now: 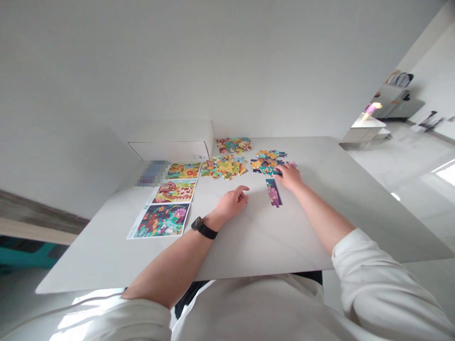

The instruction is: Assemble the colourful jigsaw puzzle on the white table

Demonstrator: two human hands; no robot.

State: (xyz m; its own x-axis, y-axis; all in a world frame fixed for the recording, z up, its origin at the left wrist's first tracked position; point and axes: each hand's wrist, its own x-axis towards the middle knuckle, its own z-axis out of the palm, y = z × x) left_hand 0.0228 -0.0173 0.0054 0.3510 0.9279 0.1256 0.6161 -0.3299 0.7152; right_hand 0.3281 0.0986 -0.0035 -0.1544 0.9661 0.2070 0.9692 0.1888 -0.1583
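My right hand (290, 177) reaches to the near right edge of a pile of dark blue, teal and orange puzzle pieces (265, 166). Its fingers close at a dark puzzle piece (279, 173), partly covered by the fingertips. Below that hand, a joined strip of purple and dark blue puzzle pieces (273, 193) lies on the table. My left hand (232, 203), with a black watch on the wrist, rests on the table left of the strip. Its fingers are loosely bent and apart, with nothing visible in them.
Two more piles of puzzle pieces, one mostly yellow (225, 168) and one mixed (233, 145), lie farther back. Printed picture sheets, including a dark forest picture (161, 221), lie at the left. A white box (170, 150) stands against the wall on the white table (249, 246).
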